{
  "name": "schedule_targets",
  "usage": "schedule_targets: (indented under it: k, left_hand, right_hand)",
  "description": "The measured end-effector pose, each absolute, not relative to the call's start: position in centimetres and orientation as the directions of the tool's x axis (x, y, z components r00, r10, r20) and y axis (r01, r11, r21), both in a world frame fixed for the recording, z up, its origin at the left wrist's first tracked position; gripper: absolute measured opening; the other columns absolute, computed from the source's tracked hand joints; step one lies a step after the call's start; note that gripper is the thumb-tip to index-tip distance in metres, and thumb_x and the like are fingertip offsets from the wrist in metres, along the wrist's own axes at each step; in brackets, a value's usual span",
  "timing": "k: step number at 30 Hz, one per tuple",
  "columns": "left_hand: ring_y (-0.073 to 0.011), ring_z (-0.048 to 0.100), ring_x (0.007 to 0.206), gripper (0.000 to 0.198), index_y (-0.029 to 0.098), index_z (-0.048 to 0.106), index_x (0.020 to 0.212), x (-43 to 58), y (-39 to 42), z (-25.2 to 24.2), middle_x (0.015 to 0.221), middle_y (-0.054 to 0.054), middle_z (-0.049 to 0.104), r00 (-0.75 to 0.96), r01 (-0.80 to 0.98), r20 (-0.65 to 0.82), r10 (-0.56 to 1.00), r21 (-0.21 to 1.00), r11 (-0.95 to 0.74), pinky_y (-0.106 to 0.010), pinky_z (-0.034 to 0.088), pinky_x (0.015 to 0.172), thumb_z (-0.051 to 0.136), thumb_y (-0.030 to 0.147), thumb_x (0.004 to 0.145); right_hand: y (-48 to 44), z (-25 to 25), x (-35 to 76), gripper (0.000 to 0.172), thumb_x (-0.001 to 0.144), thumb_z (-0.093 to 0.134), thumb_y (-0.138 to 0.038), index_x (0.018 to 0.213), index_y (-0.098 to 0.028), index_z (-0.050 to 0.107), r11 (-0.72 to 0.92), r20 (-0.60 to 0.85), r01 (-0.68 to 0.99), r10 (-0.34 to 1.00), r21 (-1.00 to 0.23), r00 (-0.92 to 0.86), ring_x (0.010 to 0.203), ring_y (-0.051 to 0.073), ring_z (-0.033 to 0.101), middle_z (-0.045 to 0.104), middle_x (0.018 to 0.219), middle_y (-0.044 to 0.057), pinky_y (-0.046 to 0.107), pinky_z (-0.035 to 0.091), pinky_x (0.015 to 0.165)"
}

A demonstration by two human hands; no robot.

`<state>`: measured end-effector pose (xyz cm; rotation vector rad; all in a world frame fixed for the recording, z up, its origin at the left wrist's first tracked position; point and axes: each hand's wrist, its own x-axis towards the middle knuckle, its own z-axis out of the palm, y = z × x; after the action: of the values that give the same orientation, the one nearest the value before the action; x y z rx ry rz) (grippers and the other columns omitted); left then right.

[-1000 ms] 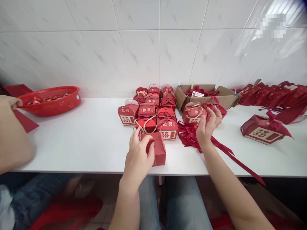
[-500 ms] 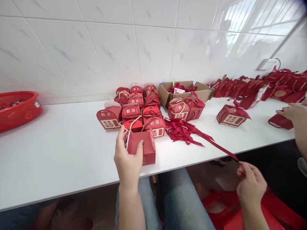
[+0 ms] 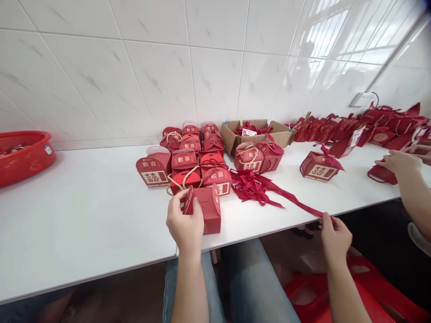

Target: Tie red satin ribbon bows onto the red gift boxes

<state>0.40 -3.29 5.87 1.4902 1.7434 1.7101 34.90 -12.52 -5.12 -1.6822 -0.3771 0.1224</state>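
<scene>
Near the front edge of the white table stands a small red gift box (image 3: 209, 211) with upright rounded end flaps. My left hand (image 3: 185, 217) grips its left end, thumb over the top and fingers behind the flap. My right hand (image 3: 335, 235), out past the table edge, pinches the end of a dark red ribbon (image 3: 296, 201). That ribbon runs back to a tangled ribbon pile (image 3: 251, 186) lying right of the box. Right behind the held box are several red gift boxes (image 3: 184, 159), some with twisted gold cord handles (image 3: 186, 178).
A red plastic basket (image 3: 30, 157) sits at far left. An open cardboard carton (image 3: 230, 139) stands against the tiled wall. One ribbon-tied box (image 3: 319, 166) is to the right, before a row of finished-looking red boxes (image 3: 323, 130). Another person's hands (image 3: 402, 163) handle a red box at far right.
My right hand has moved left and slightly up with the ribbon end, and the ribbon hangs a little slacker. My left hand's fingers have closed further around the box's left flap.
</scene>
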Motion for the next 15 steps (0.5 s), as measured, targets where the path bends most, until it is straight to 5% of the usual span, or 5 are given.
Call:
schedule_targets:
  k: [3,8,15]
  left_hand:
    - [-0.0215,0.062,0.099,0.023,0.022,0.061,0.101,0.1,-3.4,5.8,0.104,-0.006,0.066,-0.392,0.476,0.446,0.805,0.847,-0.237,-0.037,0.05,0.09,0.055,0.02,0.079]
    - [-0.0214,0.061,0.1,0.026,0.024,0.059,0.104,-0.5,-3.6,5.5,0.107,-0.006,0.063,-0.355,0.506,0.485,0.799,0.818,-0.272,-0.037,0.05,0.089,0.053,0.017,0.08]
    - [-0.0219,0.062,0.1,0.028,0.025,0.058,0.107,-1.2,-3.9,5.4,0.108,-0.005,0.064,-0.369,0.509,0.492,0.788,0.817,-0.272,-0.038,0.049,0.09,0.053,0.018,0.08]
  right_hand:
    - [-11.4,-2.1,35.6,0.027,0.071,0.063,-0.043,0.07,-0.017,0.06,-0.157,0.268,0.321,0.288,-0.934,0.919,0.055,0.017,0.052,0.056,0.058,0.002,0.034,0.043,0.057]
    - [-6.4,6.8,37.4,0.019,0.065,0.062,-0.032,0.07,-0.022,0.047,0.351,0.252,0.121,0.357,-0.929,0.899,0.074,0.021,0.059,0.063,0.089,0.012,0.034,0.044,0.055]
    - [0.0,19.9,37.7,0.01,0.08,0.04,-0.029,0.078,-0.022,0.046,0.48,0.398,0.149,0.473,-0.865,0.786,0.108,0.027,0.058,0.058,0.121,0.017,0.035,0.047,0.064]
